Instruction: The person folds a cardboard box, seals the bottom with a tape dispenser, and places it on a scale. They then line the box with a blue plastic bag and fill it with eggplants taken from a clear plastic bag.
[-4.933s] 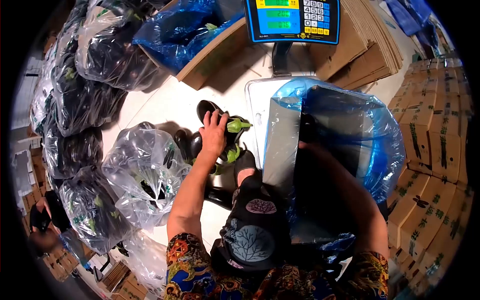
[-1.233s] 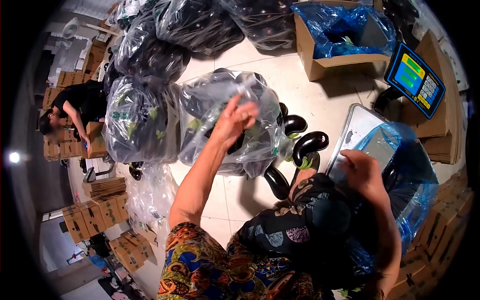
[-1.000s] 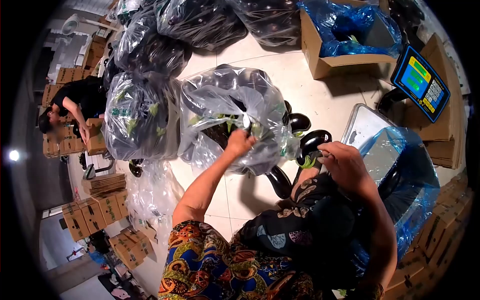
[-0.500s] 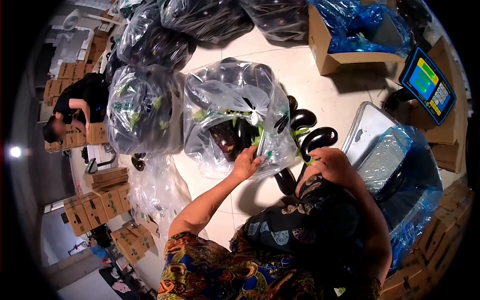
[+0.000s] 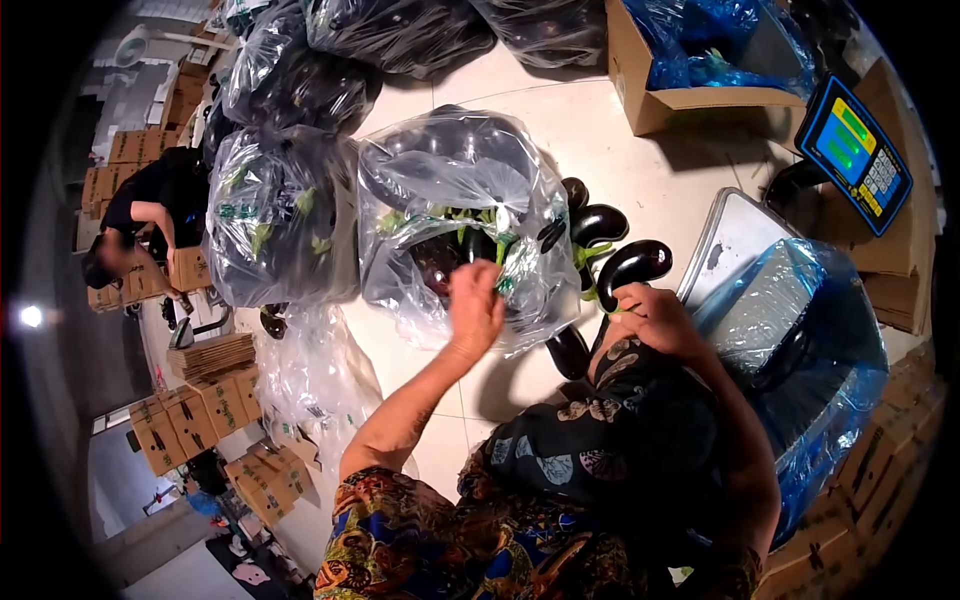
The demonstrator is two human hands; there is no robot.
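My right hand (image 5: 648,318) is closed around the green stem end of a dark, glossy eggplant (image 5: 638,268), whose curved body points away from me. My left hand (image 5: 474,308), slightly blurred, reaches over the mouth of a clear plastic bag (image 5: 395,300) with its fingers stretched forward. Inside that bag lie several eggplants (image 5: 436,264), stems showing near the opening. More loose eggplants lie on the floor at the bag's right side, among them one with a bent body (image 5: 600,224). Another eggplant (image 5: 569,352) rests close to my knee.
A metal scale platform (image 5: 728,235) with a keypad display (image 5: 856,150) stands at right. Beside it is a blue-lined box (image 5: 850,345). Another lined carton (image 5: 640,95) sits behind. Filled eggplant bags (image 5: 285,215) stand left and back. A person (image 5: 150,215) bends among cartons at far left.
My left hand has left the bag's near edge and moved up and slightly left over its opening. My right hand keeps the eggplant; the view has shifted a little.
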